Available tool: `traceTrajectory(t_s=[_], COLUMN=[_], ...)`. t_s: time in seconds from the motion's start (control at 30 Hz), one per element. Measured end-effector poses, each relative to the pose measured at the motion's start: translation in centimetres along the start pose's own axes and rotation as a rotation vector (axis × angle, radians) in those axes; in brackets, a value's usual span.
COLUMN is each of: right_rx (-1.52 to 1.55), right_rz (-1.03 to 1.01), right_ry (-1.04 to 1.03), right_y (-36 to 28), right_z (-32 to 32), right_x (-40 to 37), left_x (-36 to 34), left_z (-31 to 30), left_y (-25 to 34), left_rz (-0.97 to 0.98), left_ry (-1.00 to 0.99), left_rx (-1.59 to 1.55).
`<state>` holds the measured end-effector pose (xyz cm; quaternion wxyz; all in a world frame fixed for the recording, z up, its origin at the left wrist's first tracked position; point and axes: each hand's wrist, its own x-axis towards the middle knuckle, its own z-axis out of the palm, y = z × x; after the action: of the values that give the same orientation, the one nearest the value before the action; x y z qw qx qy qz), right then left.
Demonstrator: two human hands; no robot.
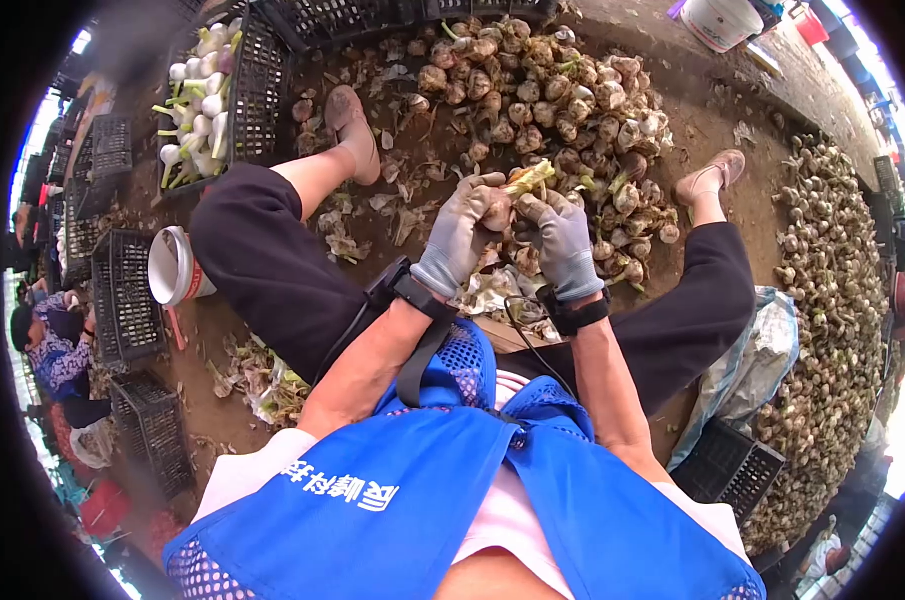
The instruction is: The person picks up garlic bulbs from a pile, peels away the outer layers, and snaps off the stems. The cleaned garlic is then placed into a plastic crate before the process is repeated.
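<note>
My left hand (457,236), in a grey glove, is wrapped round a garlic bulb (496,213) with a brownish skin. The bulb's yellow-green stalk (531,179) points up and to the right. Close against the stalk and the bulb's right side is my right hand (565,242), gloved too, its fingers closed. What is between those fingers is hidden. Just beyond both hands a large heap of unpeeled garlic (543,90) lies on the ground between my feet. Loose papery skins (488,292) lie below my hands.
A black crate (255,110) with cleaned white garlic (201,105) stands at the upper left. A white bucket (173,265) is by my left knee, near stacked black crates (128,300). More garlic (823,330) spreads along the right, beside a plastic sack (748,350). Another person (58,345) sits far left.
</note>
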<state>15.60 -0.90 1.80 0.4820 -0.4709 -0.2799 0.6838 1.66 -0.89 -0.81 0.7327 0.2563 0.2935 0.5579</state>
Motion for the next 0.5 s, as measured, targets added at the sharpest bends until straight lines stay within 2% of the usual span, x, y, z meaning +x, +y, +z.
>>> traceTrajectory(t_s=[0.07,0.13,0.17,0.2,0.23,0.27,0.3,0.33,0.4,0.47,0.5], right_rx=[0.056,0.167,0.167,0.009,-0.15,-0.151,-0.101,-0.053,-0.077,0.093,0.092], right_rz=[0.02,0.056,0.059,0.025,-0.009,-0.007,-0.004,-0.003,0.008,0.065,0.069], right_ry=[0.014,0.038,0.044,0.012,-0.024,-0.026,-0.047,-0.07,-0.089,-0.083,-0.082], right_y=[0.1,0.2,0.1,-0.2,-0.3,-0.2,0.0,0.3,0.8,0.7,0.4], right_z=[0.0,0.0,-0.1,-0.1,-0.2,-0.3,-0.3,-0.4,-1.0,-0.9,-1.3], right_x=[0.2,0.4,0.5,0.7,0.7,0.6,0.6,0.6,0.6,0.4,0.3], left_x=[-0.2,0.4,0.5,0.4,0.2,0.0,-0.3,-0.3,-0.4,0.0,0.6], left_z=[0.2,0.0,0.0,0.0,-0.1,-0.3,-0.8,-1.2,-1.4,-1.2,-0.8], left_y=[0.3,0.0,-0.3,-0.5,-0.5,-0.3,-0.3,-0.3,-0.6,-0.8,-0.6], left_rz=[-0.106,-0.058,-0.014,-0.021,-0.03,-0.033,-0.15,-0.14,-0.244,-0.223,-0.051], left_ry=[-0.004,0.004,0.013,0.013,0.009,0.006,-0.011,-0.01,0.062,0.09,0.07], left_rx=[-0.125,-0.022,0.08,0.078,0.051,0.025,-0.114,-0.114,-0.277,-0.295,-0.009])
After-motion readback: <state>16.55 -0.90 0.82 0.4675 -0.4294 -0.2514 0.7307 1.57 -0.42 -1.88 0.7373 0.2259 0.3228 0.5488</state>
